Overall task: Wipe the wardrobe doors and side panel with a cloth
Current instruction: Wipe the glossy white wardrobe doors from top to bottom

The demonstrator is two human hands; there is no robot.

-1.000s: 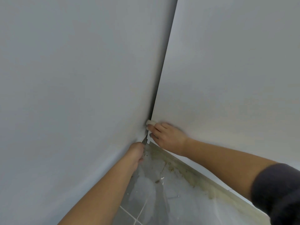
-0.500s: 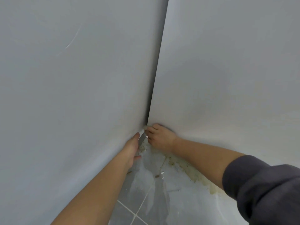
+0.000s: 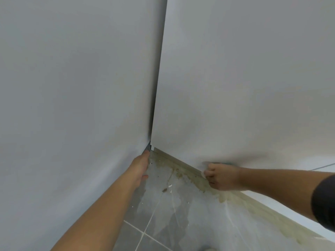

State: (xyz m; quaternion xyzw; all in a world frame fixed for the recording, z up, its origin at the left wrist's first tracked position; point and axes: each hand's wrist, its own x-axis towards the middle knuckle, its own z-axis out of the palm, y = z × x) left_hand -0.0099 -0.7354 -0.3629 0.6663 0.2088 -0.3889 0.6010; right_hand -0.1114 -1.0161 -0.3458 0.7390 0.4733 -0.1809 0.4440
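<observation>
Our left hand (image 3: 140, 166) lies flat against the left wardrobe panel (image 3: 72, 105) by the corner, fingers straight and together. Our right hand (image 3: 220, 176), blurred, curls round a pale cloth (image 3: 203, 175) that barely shows, low on the right wardrobe panel (image 3: 244, 87), just above the stained plinth (image 3: 181, 164) and the grey tiled floor (image 3: 172, 223).

Grey tiled floor (image 3: 181, 223), brownish grime (image 3: 224, 198), small crumbs (image 3: 164, 190)

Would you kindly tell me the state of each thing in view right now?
left hand: fingers straight, touching the left panel low down.
right hand: curled round the cloth, motion-blurred.
cloth: mostly hidden in that hand.
floor tiles: streaked, brown grime along the plinth.
</observation>
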